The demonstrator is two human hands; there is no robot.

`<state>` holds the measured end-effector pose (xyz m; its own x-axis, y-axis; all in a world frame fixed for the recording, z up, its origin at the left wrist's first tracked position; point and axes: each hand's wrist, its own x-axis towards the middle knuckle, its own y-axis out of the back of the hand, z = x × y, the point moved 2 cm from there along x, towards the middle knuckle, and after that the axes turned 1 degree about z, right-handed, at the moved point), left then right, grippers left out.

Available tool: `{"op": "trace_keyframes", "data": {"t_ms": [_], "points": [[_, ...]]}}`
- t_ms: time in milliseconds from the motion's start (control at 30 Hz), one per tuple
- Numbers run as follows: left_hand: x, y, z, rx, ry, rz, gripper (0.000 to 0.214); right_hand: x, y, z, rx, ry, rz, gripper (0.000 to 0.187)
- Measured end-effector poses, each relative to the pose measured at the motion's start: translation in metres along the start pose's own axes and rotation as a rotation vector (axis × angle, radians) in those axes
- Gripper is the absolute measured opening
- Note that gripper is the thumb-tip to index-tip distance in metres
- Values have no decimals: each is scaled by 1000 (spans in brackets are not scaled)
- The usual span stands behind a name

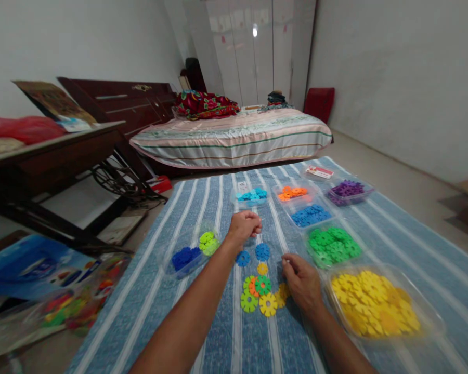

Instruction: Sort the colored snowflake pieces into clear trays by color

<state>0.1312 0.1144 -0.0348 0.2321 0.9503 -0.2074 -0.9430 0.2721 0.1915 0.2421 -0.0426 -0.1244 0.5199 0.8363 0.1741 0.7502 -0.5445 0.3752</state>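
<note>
On a blue striped cloth lies a small cluster of joined snowflake-shaped plastic discs in yellow, green, orange and blue. My left hand hovers just beyond the cluster, fingers curled closed; what it holds, if anything, is hidden. My right hand rests beside the cluster's right edge, fingers pinched near a yellow disc. Two loose blue discs lie between the hands.
Clear trays hold sorted discs: yellow, green, blue, orange, purple, light blue, and dark blue with lime. A bed stands beyond, a dark table at left, a toy package at near left.
</note>
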Motion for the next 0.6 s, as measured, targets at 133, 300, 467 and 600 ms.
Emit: {"op": "trace_keyframes", "data": {"t_ms": [133,300,467,600], "points": [[-25,5,-29,334,-100,-152,3,2,2,-2,-15,18,-3,36],[-56,16,-29,746,-232,-253,6,2,3,-2,-32,16,-1,36],[-87,15,-28,977,-232,-318,12,1,3,-1,-29,30,-16,36],[-97,12,-33,978,-224,-325,16,2,3,-2,-25,22,-5,38]]}}
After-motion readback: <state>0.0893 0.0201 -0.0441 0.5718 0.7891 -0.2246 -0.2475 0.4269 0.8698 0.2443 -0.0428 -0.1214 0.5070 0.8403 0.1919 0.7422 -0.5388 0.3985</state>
